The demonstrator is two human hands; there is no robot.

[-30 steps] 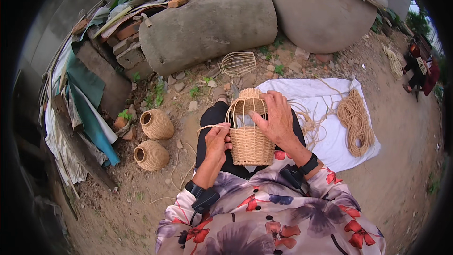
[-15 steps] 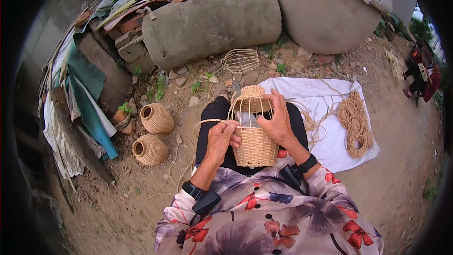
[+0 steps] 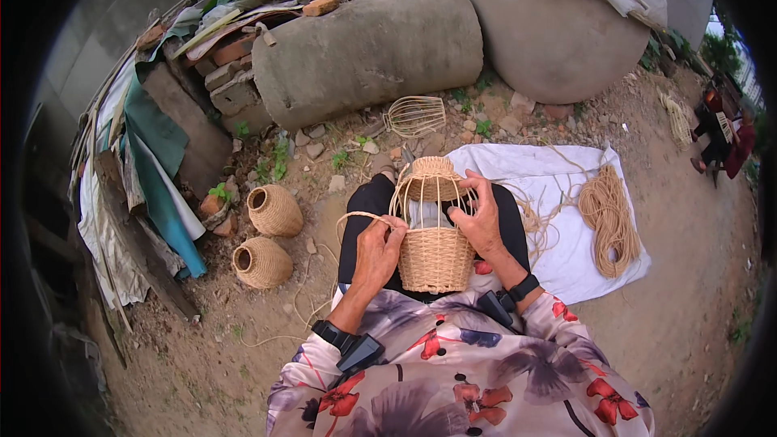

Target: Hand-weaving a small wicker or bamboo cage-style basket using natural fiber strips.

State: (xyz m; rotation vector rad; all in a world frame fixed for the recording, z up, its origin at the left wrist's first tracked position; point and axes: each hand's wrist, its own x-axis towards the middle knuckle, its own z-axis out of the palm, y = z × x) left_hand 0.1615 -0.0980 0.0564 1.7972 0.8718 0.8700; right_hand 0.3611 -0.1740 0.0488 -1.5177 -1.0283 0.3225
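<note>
A partly woven basket (image 3: 438,262) stands between my thighs. Its lower body and narrow neck are woven, with bare upright ribs between them. My left hand (image 3: 377,252) is closed at the basket's left side, pinching a straw-coloured cord (image 3: 356,215) that loops out to the left and trails down to the ground. On the other side, my right hand (image 3: 482,222) grips the ribs, its index finger and thumb curled at the right edge. Something pale shows inside through the ribs. Part of the left fingertips is hidden.
Two finished-looking woven pots (image 3: 263,262) lie at left. On the right, a coil of cord (image 3: 610,222) rests on a white sheet (image 3: 558,275). A bare frame (image 3: 415,116) lies ahead, before a concrete cylinder (image 3: 368,53) and a large rounded slab (image 3: 558,32).
My left hand has drawn slightly left and down from the ribs, with the cord still pinched. The right hand keeps its grip; the whole view has shifted a little.
</note>
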